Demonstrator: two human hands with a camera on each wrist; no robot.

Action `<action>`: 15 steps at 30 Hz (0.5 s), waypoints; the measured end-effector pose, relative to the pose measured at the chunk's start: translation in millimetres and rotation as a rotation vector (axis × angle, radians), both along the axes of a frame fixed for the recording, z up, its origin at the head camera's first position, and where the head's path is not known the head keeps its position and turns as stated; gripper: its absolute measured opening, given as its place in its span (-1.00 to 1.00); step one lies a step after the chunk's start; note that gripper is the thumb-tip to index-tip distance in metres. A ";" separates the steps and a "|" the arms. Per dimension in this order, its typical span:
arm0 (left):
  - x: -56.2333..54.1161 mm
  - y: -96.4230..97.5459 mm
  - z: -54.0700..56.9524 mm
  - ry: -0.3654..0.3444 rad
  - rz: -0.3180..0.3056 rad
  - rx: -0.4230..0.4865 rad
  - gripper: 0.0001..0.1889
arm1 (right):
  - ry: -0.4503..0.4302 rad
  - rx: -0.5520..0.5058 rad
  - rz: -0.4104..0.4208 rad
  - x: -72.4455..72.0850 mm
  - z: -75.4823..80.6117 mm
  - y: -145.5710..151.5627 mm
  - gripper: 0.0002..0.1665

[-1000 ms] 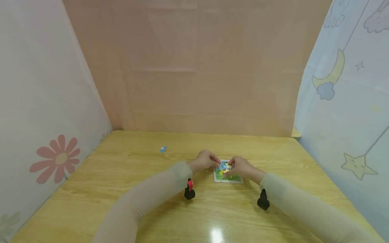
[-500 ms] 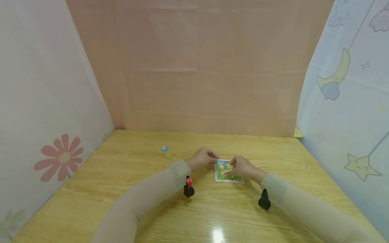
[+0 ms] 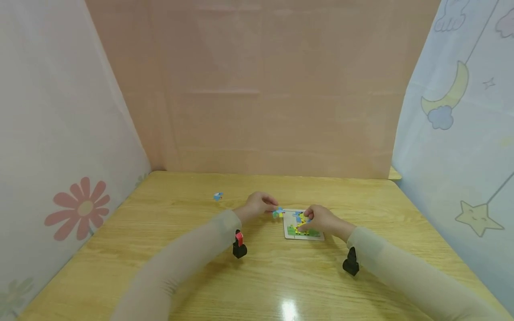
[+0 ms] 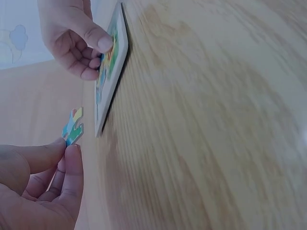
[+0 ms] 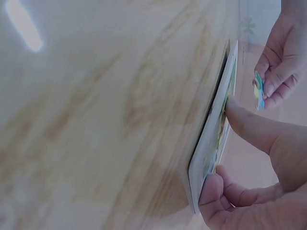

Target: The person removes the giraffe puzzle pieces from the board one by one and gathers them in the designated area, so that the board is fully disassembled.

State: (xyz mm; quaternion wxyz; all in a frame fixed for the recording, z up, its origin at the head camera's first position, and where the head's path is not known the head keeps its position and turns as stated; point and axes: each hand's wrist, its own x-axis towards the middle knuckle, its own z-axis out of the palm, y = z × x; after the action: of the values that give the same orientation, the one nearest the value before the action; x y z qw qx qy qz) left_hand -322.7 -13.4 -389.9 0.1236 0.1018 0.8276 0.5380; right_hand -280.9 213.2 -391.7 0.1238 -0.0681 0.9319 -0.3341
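Note:
Between thumb and forefinger, my left hand (image 3: 259,205) pinches a small jigsaw puzzle piece (image 4: 73,128) in blue, green and yellow. The piece is raised just off the left edge of a white-rimmed puzzle tray (image 3: 304,238). Inside the tray lie fitted pieces showing a yellow giraffe on green. My right hand (image 3: 324,220) rests on the tray's right part, its thumb (image 5: 247,120) and fingertips spread apart on the picture and covering some of it. Bare backing shows at the tray's upper left. Whether the right fingers grip a piece cannot be made out.
A loose blue and white puzzle piece (image 3: 217,196) lies on the wooden table (image 3: 249,290), left of the tray and farther back. Patterned cloth (image 3: 453,147) hangs on both sides, with a plain brown sheet (image 3: 257,89) behind the table.
My left hand has lifted a jigsaw puzzle piece from the tray's upper left and carried it left, baring the backing there. The right hand stays on the tray.

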 end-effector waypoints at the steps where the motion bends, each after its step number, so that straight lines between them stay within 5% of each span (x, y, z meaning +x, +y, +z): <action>1: -0.4 -2.5 -0.2 -0.005 0.002 0.007 -0.88 | 0.001 -0.006 0.006 0.1 0.2 0.5 -0.33; 15: -8.9 -39.7 -7.1 0.009 0.008 0.016 -0.85 | 0.001 -0.014 0.040 -3.4 0.3 6.3 -0.56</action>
State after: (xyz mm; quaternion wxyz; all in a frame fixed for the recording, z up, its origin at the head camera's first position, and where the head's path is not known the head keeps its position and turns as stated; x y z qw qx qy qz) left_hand -331.6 -53.1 -397.0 0.1167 0.1019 0.8243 0.5445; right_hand -284.3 219.5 -391.4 0.1296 -0.0880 0.9280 -0.3382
